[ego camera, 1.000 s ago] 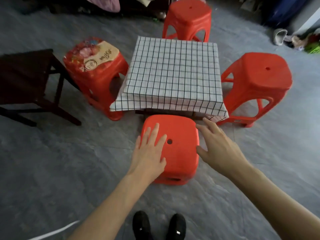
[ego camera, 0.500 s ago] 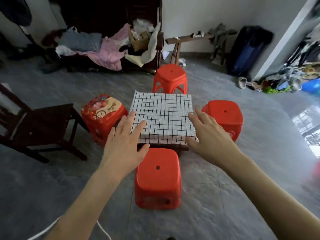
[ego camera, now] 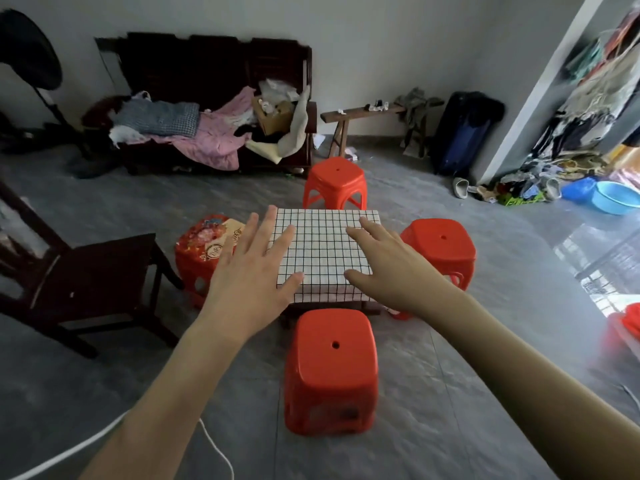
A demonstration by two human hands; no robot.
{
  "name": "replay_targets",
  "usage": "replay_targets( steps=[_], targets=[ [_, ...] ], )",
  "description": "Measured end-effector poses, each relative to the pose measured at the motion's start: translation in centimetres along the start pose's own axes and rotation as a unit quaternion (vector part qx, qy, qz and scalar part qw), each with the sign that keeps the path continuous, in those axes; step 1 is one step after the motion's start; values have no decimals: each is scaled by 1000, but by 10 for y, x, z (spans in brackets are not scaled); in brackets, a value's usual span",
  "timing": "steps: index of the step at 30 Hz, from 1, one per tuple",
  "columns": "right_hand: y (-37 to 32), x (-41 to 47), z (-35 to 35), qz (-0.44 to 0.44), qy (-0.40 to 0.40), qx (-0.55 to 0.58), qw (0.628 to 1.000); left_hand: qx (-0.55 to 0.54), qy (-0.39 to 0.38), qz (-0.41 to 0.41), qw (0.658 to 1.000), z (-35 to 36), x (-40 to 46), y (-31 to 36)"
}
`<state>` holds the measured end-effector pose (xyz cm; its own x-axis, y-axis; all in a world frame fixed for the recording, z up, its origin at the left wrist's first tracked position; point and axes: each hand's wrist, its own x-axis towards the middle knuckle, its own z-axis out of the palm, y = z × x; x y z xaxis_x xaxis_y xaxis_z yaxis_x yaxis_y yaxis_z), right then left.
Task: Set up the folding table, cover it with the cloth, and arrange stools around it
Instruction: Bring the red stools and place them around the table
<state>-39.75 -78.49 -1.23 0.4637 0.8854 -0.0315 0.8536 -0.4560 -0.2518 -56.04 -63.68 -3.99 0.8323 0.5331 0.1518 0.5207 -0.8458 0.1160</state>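
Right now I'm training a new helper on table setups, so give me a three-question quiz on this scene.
1. How many red stools stand around the table?
2. True or false: the checked cloth covers the tabletop.
3. Which stool has a printed cover on its seat: A near stool, B left stool, C far stool?

Key: 1. four; 2. true; 3. B

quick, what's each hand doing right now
left hand: open, fingers spread, holding nothing
right hand: open, fingers spread, holding nothing
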Motion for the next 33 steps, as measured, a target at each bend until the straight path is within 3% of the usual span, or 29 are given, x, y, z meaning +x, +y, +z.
replay_targets(
  steps=[7, 13, 23, 33],
  targets=[
    [-132, 16, 38, -22, -14, -26, 999, 25, -16, 1, 1000, -19, -70, -120],
    [-206, 30, 68, -21, -22, -9, 1000, 40, -56, -20, 997, -26, -107, -195],
    [-254, 73, 91, -7, -52, -6, 999, 25, -106, -39, 993, -14, -111, -278],
    [-300, 229, 113, -15, -55, 15, 998, 47, -118, -56, 990, -13, -21, -399]
  ],
)
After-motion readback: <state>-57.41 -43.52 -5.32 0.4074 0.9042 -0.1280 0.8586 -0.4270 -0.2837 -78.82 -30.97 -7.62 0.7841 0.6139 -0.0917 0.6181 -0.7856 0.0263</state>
